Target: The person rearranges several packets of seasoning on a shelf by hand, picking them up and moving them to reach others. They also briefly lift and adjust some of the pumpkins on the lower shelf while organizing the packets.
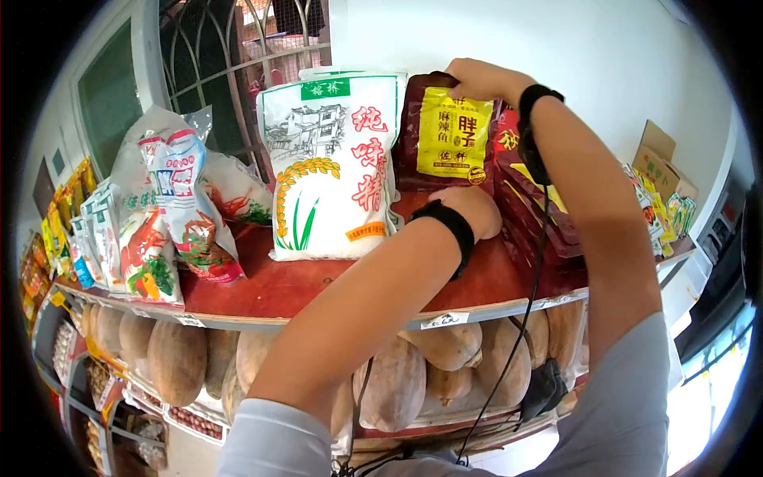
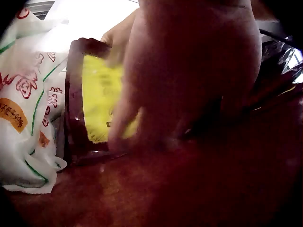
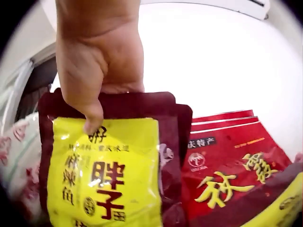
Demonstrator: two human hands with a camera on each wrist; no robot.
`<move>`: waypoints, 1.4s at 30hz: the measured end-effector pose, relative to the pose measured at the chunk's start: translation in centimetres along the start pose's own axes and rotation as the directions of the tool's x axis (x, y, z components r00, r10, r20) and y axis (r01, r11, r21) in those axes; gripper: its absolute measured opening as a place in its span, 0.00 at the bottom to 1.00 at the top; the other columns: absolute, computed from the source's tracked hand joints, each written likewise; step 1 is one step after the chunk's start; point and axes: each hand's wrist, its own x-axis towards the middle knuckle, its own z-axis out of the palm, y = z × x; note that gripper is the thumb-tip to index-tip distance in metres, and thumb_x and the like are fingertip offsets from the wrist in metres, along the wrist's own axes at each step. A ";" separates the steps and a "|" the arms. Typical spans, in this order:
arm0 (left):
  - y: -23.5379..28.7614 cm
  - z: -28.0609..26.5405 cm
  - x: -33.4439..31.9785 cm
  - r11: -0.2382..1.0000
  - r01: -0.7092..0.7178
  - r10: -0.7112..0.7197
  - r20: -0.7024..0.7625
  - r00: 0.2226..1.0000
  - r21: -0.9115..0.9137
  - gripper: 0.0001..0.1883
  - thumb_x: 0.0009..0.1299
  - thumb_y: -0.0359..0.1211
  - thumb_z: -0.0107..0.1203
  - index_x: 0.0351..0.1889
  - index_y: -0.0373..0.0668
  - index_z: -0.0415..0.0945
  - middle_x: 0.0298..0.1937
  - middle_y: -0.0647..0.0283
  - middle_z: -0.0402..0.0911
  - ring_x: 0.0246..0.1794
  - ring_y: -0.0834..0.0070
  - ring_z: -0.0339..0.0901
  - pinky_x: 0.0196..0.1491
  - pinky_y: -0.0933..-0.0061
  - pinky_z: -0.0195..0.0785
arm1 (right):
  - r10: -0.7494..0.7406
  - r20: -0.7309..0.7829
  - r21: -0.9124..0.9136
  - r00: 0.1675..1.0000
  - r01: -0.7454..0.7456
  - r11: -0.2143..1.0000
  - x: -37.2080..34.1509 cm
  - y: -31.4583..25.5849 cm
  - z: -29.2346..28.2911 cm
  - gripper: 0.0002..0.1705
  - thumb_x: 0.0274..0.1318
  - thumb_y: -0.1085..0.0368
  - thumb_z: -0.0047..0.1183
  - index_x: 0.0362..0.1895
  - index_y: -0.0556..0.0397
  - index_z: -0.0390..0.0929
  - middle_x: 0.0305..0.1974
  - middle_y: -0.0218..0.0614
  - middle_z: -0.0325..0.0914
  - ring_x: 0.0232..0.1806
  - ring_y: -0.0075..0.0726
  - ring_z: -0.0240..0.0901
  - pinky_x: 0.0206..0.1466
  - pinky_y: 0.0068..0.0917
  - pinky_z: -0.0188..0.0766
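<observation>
Sleeves (image 1: 274, 441); maroon pouch (image 1: 455, 135) in right hand (image 1: 486, 81); left hand (image 1: 472, 210) near its base.

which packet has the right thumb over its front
The upright, yellow-labelled maroon packet beside the big white bag; the right hand grips its top edge. The red packets to its right are not gripped.

The head view is bright and black-cornered, its shelf (image 1: 238, 290) bowed, glare lower right. The left wrist view is dim, its fingers (image 2: 124, 120) blurred; the right's wall (image 3: 227, 56) washes out white.
</observation>
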 end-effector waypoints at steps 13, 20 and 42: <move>0.5 -8.5 -2.3 0.899 -0.434 0.005 -0.994 -0.109 0.052 0.30 0.53 0.41 0.64 0.52 0.41 0.68 0.52 0.55 0.72 0.57 0.55 0.68 0.55 0.49 0.59 | -0.281 -0.032 0.257 0.959 0.280 0.925 -4.9 2.4 -4.5 0.07 0.52 0.71 0.58 0.33 0.63 0.77 0.23 0.25 0.75 0.24 0.23 0.66 0.32 0.29 0.70; -6.9 -6.4 0.6 0.605 -0.328 -0.059 -0.451 0.891 -0.726 0.41 0.54 0.43 0.68 0.62 0.29 0.64 0.51 0.44 0.77 0.46 0.63 0.79 0.49 0.71 0.71 | -0.004 -0.040 0.395 0.999 0.020 0.918 -4.7 3.4 -4.6 0.10 0.63 0.67 0.52 0.44 0.63 0.76 0.36 0.38 0.82 0.36 0.30 0.80 0.41 0.30 0.79; -2.7 -4.4 -1.9 0.944 0.114 0.142 -0.693 0.707 0.309 0.16 0.64 0.30 0.54 0.50 0.39 0.73 0.52 0.48 0.76 0.52 0.54 0.77 0.52 0.57 0.73 | 0.098 -0.359 -0.087 0.928 -0.138 0.987 2.1 1.4 5.8 0.17 0.57 0.61 0.54 0.51 0.46 0.80 0.43 0.44 0.81 0.46 0.48 0.78 0.51 0.42 0.76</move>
